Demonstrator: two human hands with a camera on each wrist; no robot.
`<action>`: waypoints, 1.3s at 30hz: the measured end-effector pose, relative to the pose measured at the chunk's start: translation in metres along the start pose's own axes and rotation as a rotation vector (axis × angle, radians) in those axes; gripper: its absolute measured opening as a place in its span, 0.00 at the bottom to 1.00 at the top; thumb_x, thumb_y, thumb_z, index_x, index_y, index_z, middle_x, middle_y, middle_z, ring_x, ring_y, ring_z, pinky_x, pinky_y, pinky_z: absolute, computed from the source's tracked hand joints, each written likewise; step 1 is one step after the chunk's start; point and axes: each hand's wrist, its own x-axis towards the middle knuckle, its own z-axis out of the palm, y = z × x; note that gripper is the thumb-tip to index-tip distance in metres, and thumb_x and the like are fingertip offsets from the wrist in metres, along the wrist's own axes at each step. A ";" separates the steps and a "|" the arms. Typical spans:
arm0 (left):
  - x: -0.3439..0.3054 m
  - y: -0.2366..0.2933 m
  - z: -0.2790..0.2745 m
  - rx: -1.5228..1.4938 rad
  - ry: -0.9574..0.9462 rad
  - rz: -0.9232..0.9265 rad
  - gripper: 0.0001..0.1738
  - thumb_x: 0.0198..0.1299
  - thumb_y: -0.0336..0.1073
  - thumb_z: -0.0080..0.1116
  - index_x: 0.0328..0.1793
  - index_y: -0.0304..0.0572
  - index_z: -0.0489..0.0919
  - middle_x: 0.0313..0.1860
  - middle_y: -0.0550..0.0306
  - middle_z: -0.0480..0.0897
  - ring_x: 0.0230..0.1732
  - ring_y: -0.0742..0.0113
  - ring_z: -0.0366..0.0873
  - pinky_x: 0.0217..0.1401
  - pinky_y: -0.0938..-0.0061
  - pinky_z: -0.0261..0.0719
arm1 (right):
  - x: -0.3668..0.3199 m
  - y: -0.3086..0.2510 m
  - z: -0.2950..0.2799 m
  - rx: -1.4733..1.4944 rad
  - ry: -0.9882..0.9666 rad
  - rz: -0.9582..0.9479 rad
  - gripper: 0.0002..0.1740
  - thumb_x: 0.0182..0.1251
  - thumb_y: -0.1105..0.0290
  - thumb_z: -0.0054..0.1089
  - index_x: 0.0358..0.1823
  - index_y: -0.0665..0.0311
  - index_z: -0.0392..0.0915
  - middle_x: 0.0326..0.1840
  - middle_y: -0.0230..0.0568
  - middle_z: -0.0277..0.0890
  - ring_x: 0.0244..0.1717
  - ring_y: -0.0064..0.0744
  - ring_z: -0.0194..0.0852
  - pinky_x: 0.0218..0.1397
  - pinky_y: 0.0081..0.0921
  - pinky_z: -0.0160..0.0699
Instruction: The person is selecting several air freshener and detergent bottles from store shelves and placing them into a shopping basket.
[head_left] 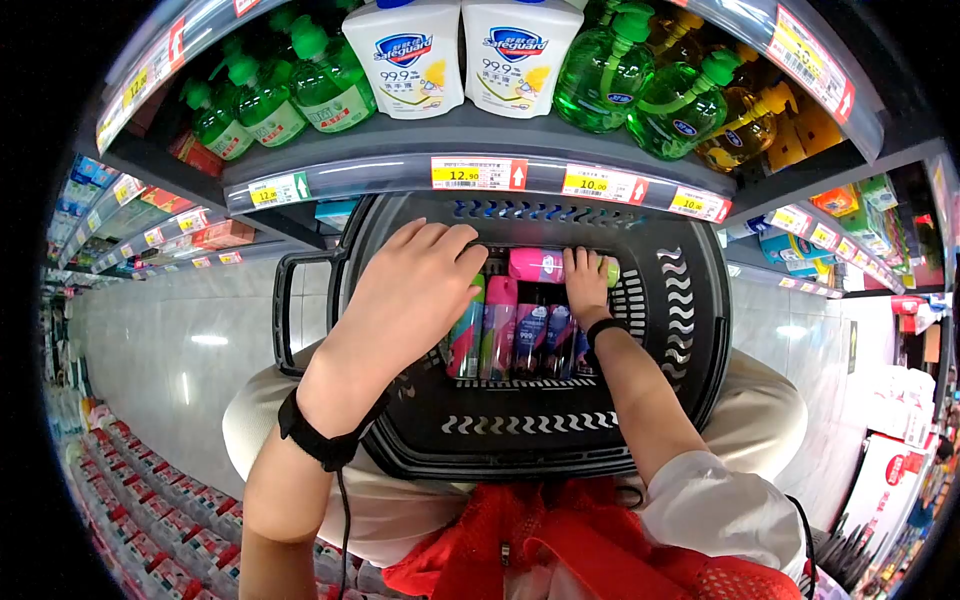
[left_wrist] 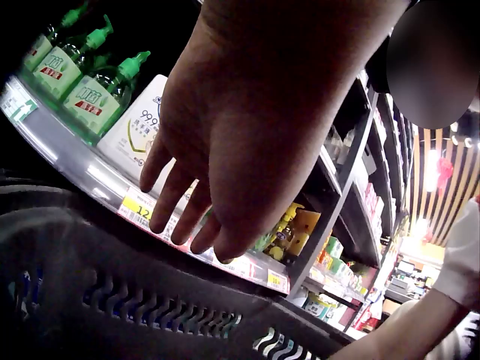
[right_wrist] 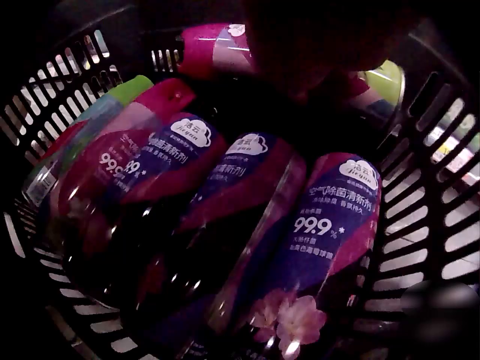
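A black shopping basket (head_left: 560, 466) stands between the person's legs. Several air freshener cans (right_wrist: 330, 217) lie side by side in it, with purple, pink and green wrapping. Across their far ends lies a pink air freshener can (head_left: 536, 266) with a light green end. The right hand (head_left: 586, 284) holds this can, its fingers over the top; in the right wrist view the hand is a dark shape that hides the can's middle. The left hand (head_left: 420, 285) hovers over the basket's left side, holding nothing. Its fingers hang loosely downward in the left wrist view.
A shelf edge with price tags (head_left: 480, 174) borders the basket's far side. On it stand white Safeguard bottles (head_left: 405, 62), green pump bottles (head_left: 330, 90) and amber ones (head_left: 740, 138). A basket handle (head_left: 285, 310) sticks out on the left. Packed goods (head_left: 150, 510) fill the lower left.
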 end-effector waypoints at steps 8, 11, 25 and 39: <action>-0.003 -0.003 0.003 -0.014 0.001 0.003 0.19 0.49 0.33 0.61 0.48 0.38 0.75 0.50 0.53 0.74 0.53 0.54 0.72 0.62 0.63 0.67 | -0.002 0.004 -0.007 -0.069 -0.043 0.043 0.21 0.64 0.67 0.44 0.60 0.54 0.65 0.59 0.40 0.63 0.61 0.42 0.59 0.65 0.52 0.55; -0.005 -0.003 0.002 -0.023 0.020 0.005 0.18 0.49 0.33 0.61 0.48 0.38 0.75 0.50 0.53 0.74 0.52 0.53 0.72 0.60 0.64 0.68 | -0.003 0.009 0.001 -0.116 -0.023 0.122 0.21 0.65 0.66 0.43 0.60 0.53 0.65 0.59 0.40 0.63 0.62 0.43 0.58 0.65 0.52 0.55; -0.003 -0.004 0.012 -0.006 0.121 0.080 0.18 0.50 0.35 0.60 0.48 0.41 0.76 0.48 0.54 0.74 0.50 0.52 0.72 0.56 0.64 0.70 | 0.010 0.015 -0.084 0.122 -0.390 0.342 0.21 0.61 0.65 0.52 0.56 0.60 0.67 0.57 0.46 0.61 0.62 0.47 0.58 0.60 0.61 0.59; 0.014 0.042 -0.028 -0.392 0.327 0.112 0.21 0.54 0.29 0.56 0.57 0.39 0.72 0.57 0.49 0.73 0.58 0.49 0.70 0.61 0.65 0.68 | 0.004 0.083 -0.263 0.807 -0.401 -0.062 0.24 0.52 0.57 0.63 0.42 0.70 0.75 0.39 0.55 0.78 0.44 0.50 0.76 0.47 0.40 0.74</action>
